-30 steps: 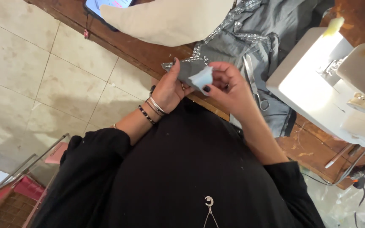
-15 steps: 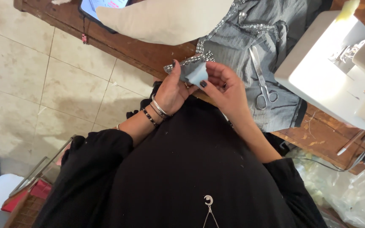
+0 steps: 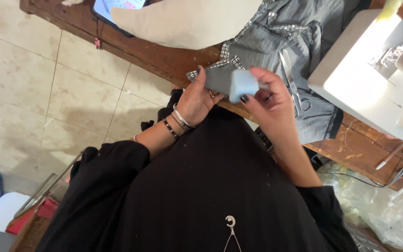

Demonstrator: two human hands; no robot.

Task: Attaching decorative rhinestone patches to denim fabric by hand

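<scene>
I see my left hand [image 3: 197, 100] pinching the studded edge of the grey denim garment [image 3: 276, 42] while my right hand [image 3: 269, 100] clasps a small pale-blue chalk block [image 3: 242, 85] against it, marking seemingly unfinished, just left of the steel scissors [image 3: 292, 81] on the worn wooden surface [image 3: 164, 56], beige floor tiles [image 3: 33, 84] beyond.

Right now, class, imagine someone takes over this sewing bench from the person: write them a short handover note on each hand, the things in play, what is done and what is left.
Left hand: grips the edge of the grey studded fabric at the edge of the brown wooden table.
Right hand: pinches a small pale-blue block against that edge.
Nearby: metal scissors lie on the fabric; white sewing machine stands to the right.
Done: fabric edge held up, block on it.
Left: no marks or stitching visible; scissors and machine untouched.
</scene>
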